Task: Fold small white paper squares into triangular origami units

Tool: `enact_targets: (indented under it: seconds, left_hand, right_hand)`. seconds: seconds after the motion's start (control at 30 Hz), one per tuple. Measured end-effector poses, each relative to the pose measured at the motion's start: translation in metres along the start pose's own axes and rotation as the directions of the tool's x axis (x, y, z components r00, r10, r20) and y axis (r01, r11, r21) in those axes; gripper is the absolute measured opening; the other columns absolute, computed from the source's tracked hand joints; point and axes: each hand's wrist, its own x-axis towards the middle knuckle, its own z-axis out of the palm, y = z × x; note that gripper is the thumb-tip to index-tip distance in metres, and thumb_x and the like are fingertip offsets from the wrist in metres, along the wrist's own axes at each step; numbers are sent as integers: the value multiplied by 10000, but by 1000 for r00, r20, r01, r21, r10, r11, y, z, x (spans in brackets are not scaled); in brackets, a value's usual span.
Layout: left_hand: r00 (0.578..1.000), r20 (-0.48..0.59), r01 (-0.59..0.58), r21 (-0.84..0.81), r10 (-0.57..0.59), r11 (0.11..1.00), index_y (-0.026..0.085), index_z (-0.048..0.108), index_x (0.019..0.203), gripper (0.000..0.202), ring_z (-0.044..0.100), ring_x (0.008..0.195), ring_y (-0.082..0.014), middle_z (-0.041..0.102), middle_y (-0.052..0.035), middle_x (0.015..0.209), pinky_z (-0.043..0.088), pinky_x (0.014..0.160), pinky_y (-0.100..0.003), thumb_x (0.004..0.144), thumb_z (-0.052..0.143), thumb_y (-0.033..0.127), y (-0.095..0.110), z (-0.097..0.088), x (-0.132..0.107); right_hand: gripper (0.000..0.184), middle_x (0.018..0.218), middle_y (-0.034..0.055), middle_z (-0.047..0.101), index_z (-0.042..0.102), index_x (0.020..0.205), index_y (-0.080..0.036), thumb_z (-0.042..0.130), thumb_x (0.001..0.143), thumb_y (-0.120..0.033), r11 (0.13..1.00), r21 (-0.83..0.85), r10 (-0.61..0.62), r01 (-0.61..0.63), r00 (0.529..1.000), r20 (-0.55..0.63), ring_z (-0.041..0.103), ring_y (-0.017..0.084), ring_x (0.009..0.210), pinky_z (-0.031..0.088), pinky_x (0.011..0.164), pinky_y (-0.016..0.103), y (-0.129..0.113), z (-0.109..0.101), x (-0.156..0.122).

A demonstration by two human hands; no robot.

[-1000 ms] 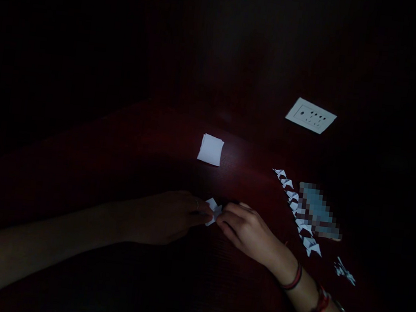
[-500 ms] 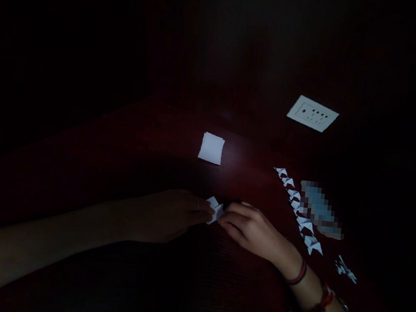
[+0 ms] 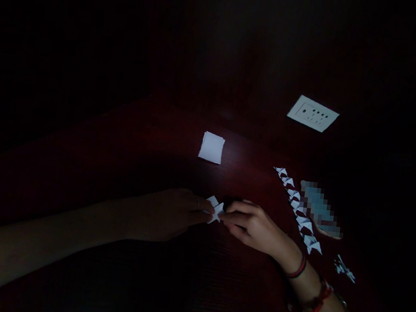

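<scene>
In the head view, at near centre of the dark red table (image 3: pixel 245 180): a small folded paper (image 3: pixel 217 211), white, between both hands. On its left part, fingertips of the left hand (image 3: pixel 169 215), close together and bearing on it; too dark to tell pinch from press. On its right edge, fingertips of the right hand (image 3: pixel 254 225), drawn together, clamped on the paper by the look.

Possible trouble, as a judgement: slipping or twisting under too light a left hold; a crooked crease or small tear from too hard a pull on the right. Possible too, from a wide rightward sweep, a knock to the row of folded pieces (image 3: pixel 304 223) or the small white scraps (image 3: pixel 345 271) beyond its near end.

Roughly cross-shaped, corners toward far left, far right, near left and near right; partly covered. No clear long axis to be told.
</scene>
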Motion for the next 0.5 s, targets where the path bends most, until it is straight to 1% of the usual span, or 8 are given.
enact_targets:
  seconds: [0.2, 0.37, 0.5]
  left_hand:
    - [999, -43, -30, -9, 29, 1000, 179, 445, 1195, 395, 455, 1070, -178, 467, -46, 1232, 343, 900, -302, 821, 383, 71, 1, -1, 0]
    - [999, -26, -25, 8, 25, 1000, 181, 438, 1203, 412, 470, 1051, -188, 464, -46, 1236, 351, 888, -309, 809, 394, 67, 0, 0, 1]
    - [1000, -20, -20, 12, 20, 1000, 168, 449, 1190, 394, 477, 1048, -190, 478, -47, 1224, 354, 880, -306, 811, 406, 68, 2, -2, 2]
  right_hand:
    - [202, 811, 23, 569, 613, 946, -169, 444, 837, -179, 989, -144, -37, 39, 999, 21, 510, 117, 728, 378, 747, 270, -2, -3, 1]
    - [176, 800, 23, 567, 605, 912, -167, 451, 828, -175, 975, -213, -61, 65, 998, 27, 503, 124, 727, 366, 740, 269, -2, -1, 1]
    - [160, 793, 19, 569, 600, 879, -165, 449, 831, -182, 970, -232, -58, 65, 998, 38, 495, 123, 694, 359, 731, 272, -4, -2, 2]
